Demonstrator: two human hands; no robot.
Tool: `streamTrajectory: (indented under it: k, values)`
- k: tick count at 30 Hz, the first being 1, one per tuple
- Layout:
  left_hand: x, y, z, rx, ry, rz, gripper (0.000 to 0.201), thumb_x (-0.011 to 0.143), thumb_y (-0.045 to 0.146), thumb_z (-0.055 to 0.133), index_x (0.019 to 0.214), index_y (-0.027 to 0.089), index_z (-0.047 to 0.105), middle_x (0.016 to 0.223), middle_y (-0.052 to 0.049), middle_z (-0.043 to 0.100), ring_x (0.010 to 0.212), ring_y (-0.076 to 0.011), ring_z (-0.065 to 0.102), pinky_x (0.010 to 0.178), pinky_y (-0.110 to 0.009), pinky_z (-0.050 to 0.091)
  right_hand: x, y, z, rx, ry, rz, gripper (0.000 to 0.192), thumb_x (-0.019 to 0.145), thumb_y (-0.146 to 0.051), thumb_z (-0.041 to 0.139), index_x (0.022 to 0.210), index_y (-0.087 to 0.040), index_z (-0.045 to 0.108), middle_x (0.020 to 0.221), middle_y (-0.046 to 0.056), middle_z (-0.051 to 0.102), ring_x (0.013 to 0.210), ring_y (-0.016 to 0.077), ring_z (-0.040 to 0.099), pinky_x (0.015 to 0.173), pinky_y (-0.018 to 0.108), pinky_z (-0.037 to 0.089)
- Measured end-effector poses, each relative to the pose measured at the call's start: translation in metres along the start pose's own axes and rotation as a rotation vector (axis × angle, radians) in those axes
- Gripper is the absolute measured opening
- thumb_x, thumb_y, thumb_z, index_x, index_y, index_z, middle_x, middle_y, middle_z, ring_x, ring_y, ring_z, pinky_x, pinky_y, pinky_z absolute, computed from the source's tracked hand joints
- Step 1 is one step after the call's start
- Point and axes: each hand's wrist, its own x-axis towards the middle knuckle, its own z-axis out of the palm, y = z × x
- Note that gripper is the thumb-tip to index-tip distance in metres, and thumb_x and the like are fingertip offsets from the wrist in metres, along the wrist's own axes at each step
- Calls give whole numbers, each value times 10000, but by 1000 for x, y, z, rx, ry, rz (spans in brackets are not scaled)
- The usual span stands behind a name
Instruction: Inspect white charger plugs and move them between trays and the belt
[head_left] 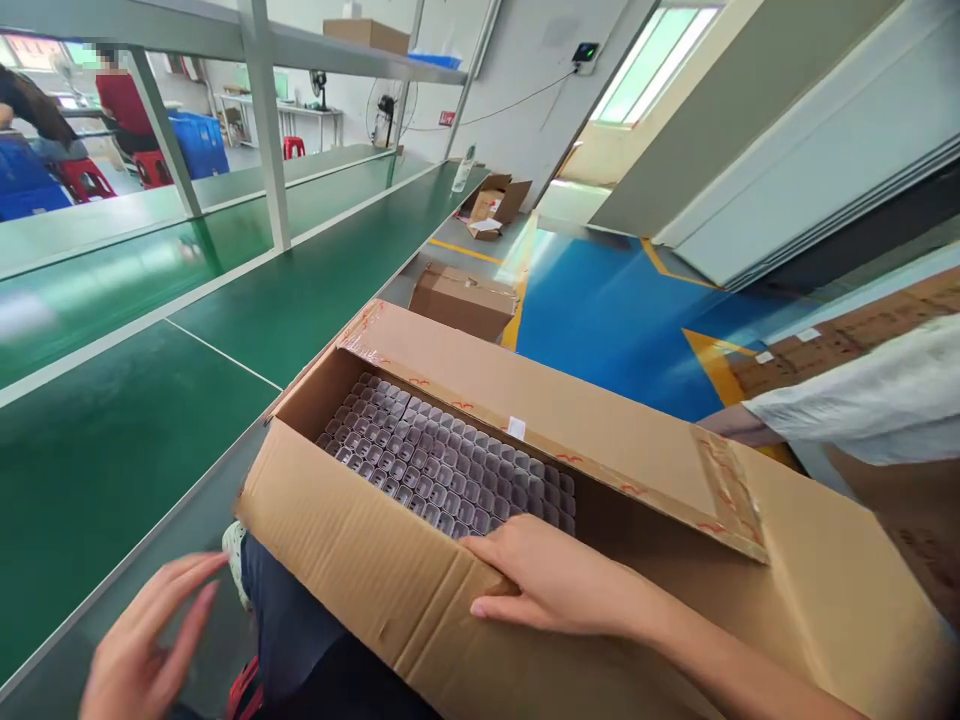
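Observation:
An open cardboard box [360, 560] rests on my lap, its flaps folded outward. Inside lies a dark plastic tray [442, 465] divided into several small cells. My right hand [547, 580] lies flat on the near flap of the box, fingers stretched toward the tray, holding nothing. My left hand [150, 640] hovers at the lower left, blurred, fingers spread and empty, beside the edge of the green table [112, 450].
A long green workbench with a white metal post [266, 120] runs away to the left. A closed carton [461, 300] and an open one [495, 205] sit on the floor. Another person's white sleeve [877, 400] shows at right; seated people [124, 105] are far left.

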Motion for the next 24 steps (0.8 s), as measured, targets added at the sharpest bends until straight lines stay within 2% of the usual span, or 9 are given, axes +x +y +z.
streamTrajectory:
  k: [3, 5, 7, 8, 10, 12, 14, 17, 24]
  values:
    - [81, 31, 51, 6, -47, 237, 345, 963, 270, 557, 1307, 272, 586, 1297, -43, 666, 1287, -234, 563, 1101, -382, 448, 18, 23, 0, 126, 15, -147, 406, 899, -565, 607, 887, -171, 705, 747, 90, 731, 709, 252, 706, 600, 283, 408]
    - [121, 43, 84, 54, -90, 242, 349, 958, 336, 565, 1298, 262, 595, 1393, -72, 601, 1381, -291, 469, 1210, -523, 285, 43, 47, 3, 377, -3, -242, 527, 946, -640, 481, 844, -169, 696, 721, 71, 721, 679, 204, 691, 605, 266, 434]
    - [138, 45, 108, 60, -119, 205, 285, 950, 361, 568, 1206, 257, 639, 1293, -70, 647, 1342, -289, 494, 1243, -567, 151, 81, 71, 9, 628, 2, -299, 609, 1015, -613, 306, 919, -153, 694, 789, 76, 740, 738, 190, 704, 679, 274, 501]
    - [139, 41, 115, 53, -126, 194, 265, 943, 367, 575, 1173, 256, 648, 1230, -63, 665, 1311, -281, 512, 1249, -565, 111, 103, 83, 12, 679, 40, -299, 602, 1039, -559, 259, 1007, -138, 688, 866, 94, 752, 807, 198, 715, 748, 300, 531]
    - [132, 29, 120, 31, -131, 212, 296, 921, 404, 606, 1173, 253, 639, 1182, -62, 664, 1293, -278, 510, 1256, -549, 72, 151, 101, 18, 524, 182, -275, 421, 993, -438, 493, 1194, -101, 645, 1111, 155, 728, 1038, 246, 691, 928, 373, 524]
    - [121, 15, 119, 18, -154, 257, 394, 892, 466, 644, 1216, 244, 610, 1237, -81, 635, 1337, -293, 461, 1259, -540, 48, 197, 111, 22, 231, 236, -277, 584, 822, -289, 746, 1342, -90, 570, 1399, 217, 571, 1313, 332, 532, 1078, 462, 439]
    - [115, 6, 117, 18, -185, 276, 462, 868, 512, 671, 1232, 239, 592, 1277, -98, 611, 1379, -310, 410, 1257, -546, 39, 238, 112, 24, -3, 192, -354, 798, 704, -187, 826, 1429, -116, 501, 1547, 217, 409, 1449, 386, 350, 1138, 524, 367]
    - [117, 6, 119, 34, -214, 256, 472, 855, 530, 684, 1226, 253, 592, 1281, -103, 604, 1397, -328, 379, 1249, -572, 47, 285, 102, 28, -201, 97, -550, 907, 677, -143, 813, 1493, -141, 417, 1589, 184, 357, 1485, 370, 280, 1157, 524, 335]
    - [129, 18, 128, 21, -240, 243, 450, 874, 552, 652, 1205, 256, 575, 1297, -109, 579, 1447, -315, 289, 1252, -564, -13, 343, 76, 59, -268, 78, -727, 799, 707, -167, 760, 1440, -102, 448, 1474, 201, 499, 1364, 335, 446, 1132, 530, 329]
